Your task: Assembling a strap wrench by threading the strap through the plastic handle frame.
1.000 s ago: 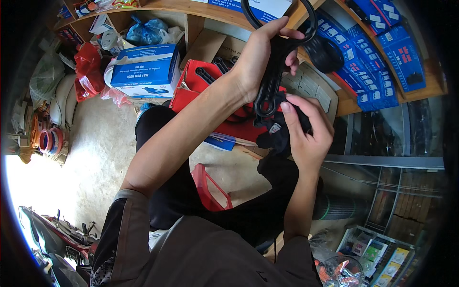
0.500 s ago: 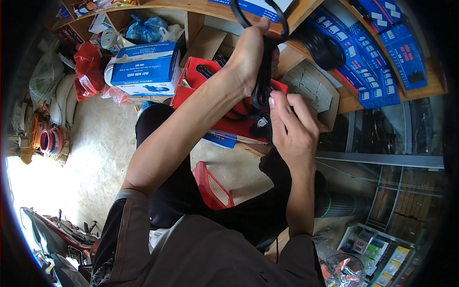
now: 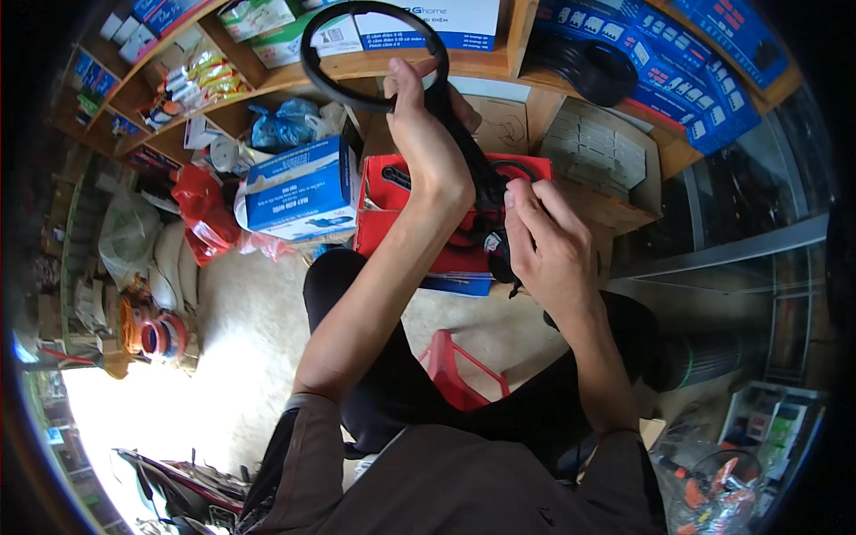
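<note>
Left hand [image 3: 428, 147] raised, fingers closed around a black cable [image 3: 357, 53] looping above it, far centre. Right hand [image 3: 544, 245] just right, pinching the cable's lower bundle over a red box [image 3: 392, 218].

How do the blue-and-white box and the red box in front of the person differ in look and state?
The blue-and-white box is closed and lies tilted on the pile to the person's left; the red box stands open, its lid up, with black cable inside. The left hand and right hand work the black cable over the red box; neither touches the blue-and-white one. Both sit below the wooden shelf.
</note>
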Demonstrator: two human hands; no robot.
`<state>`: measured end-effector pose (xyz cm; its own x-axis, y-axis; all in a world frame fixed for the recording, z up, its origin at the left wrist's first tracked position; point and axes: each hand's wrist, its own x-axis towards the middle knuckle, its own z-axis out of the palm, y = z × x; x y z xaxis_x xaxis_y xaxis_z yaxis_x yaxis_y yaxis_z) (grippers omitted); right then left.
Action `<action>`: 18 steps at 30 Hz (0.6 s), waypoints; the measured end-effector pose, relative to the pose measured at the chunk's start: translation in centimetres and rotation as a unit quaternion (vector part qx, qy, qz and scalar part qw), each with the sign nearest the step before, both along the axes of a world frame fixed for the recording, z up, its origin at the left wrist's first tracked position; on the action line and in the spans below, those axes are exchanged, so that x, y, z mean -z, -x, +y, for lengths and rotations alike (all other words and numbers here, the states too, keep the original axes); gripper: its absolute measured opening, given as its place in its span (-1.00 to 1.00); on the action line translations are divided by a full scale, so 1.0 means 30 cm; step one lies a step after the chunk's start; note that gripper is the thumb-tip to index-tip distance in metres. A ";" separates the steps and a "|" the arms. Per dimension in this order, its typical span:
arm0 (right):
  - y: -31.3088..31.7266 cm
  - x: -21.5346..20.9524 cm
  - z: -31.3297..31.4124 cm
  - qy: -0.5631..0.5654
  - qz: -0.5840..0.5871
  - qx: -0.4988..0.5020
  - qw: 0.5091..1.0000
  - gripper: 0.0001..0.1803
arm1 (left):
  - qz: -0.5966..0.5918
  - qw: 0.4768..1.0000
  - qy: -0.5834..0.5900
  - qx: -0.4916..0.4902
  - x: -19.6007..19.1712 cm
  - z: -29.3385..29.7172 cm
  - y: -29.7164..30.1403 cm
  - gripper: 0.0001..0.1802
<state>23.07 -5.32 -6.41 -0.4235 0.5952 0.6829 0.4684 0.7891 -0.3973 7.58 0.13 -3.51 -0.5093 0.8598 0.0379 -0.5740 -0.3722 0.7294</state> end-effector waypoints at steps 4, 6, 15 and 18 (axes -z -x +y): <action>0.000 -0.006 -0.005 0.012 0.034 0.023 0.999 -0.77 | 0.023 0.997 -0.070 -0.037 -0.006 0.002 -0.021 -0.52; -0.009 -0.013 -0.011 0.013 0.028 0.044 0.999 -0.75 | 0.001 0.989 -0.128 -0.072 -0.009 0.007 -0.049 -0.56; 0.064 -0.028 -0.108 0.070 0.074 -0.018 0.995 -0.82 | 0.004 0.973 -0.225 -0.053 -0.049 0.032 -0.001 -0.55; 0.007 -0.085 -0.099 0.162 0.146 -0.077 0.973 -0.85 | -0.020 0.965 -0.262 0.015 -0.065 0.019 0.040 -0.54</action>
<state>22.87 -8.28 -3.86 -0.3411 0.7437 0.5750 0.1846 0.6527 -0.7348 6.38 0.69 -1.57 -0.4949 0.7420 0.4523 -0.6132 -0.6670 0.4232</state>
